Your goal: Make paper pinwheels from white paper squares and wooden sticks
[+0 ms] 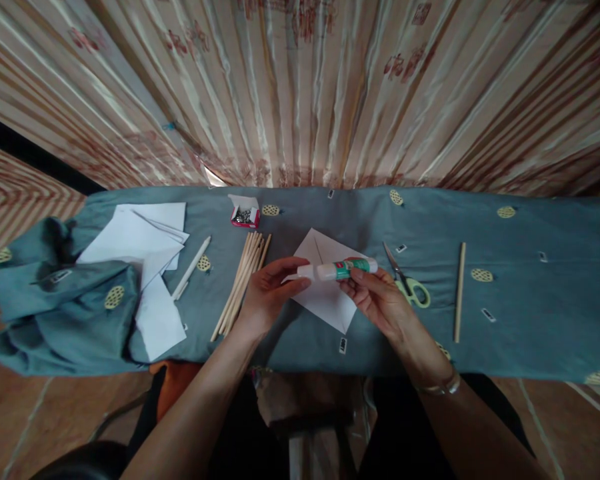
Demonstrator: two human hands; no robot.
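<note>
Our left hand (pixel 263 293) fingers (pixel 295 288) pinch the white end (pixel 309 271) of the glue stick (pixel 337 269), right hand (pixel 380 300) its labelled body (pixel 346 269); slippery grip might crease the paper (pixel 330 310) beneath.

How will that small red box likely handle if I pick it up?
The red box would likely spill if tilted, since its white lid stands open. It may feel heavy for its size, as shiny, metal-looking bits show inside. It looks like thin card, so a tight grip might crush it.
</note>
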